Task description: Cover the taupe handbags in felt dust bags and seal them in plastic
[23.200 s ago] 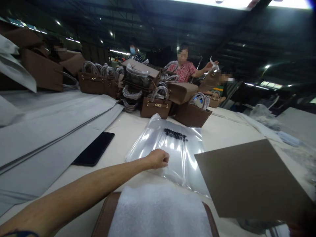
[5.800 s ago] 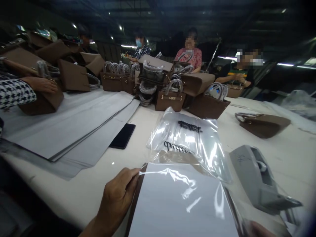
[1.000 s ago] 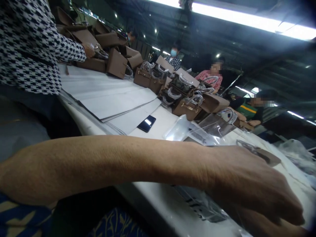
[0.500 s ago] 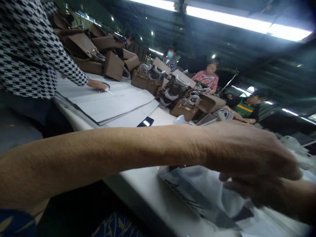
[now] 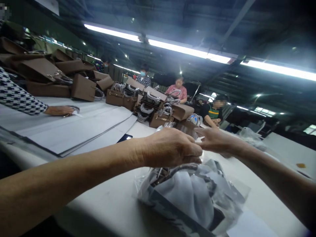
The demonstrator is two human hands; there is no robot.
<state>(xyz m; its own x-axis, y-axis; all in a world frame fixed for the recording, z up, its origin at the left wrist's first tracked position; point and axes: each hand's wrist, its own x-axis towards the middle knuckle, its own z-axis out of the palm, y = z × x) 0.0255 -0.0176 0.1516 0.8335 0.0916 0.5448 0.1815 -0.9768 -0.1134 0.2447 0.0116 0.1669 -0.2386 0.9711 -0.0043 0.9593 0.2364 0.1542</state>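
My left hand is closed, fingers curled together, above a handbag inside a clear plastic bag. My right hand meets it from the right, thumb and fingers bent toward my left fingertips. A small pale, shiny bit shows between the two hands; I cannot make out what it is. White wrapping covers most of the handbag, and a dark band with pale lettering runs along the near side of the package.
Brown handbags with wrapped handles crowd the table's far side; more are heaped at left. A phone lies by white sheets. At left, a co-worker's hand holds a strap-like piece. Other people sit beyond.
The view has swung right and the package shows more fully. My hands, crossed over each other before, now meet fingertips to fingertips above it.
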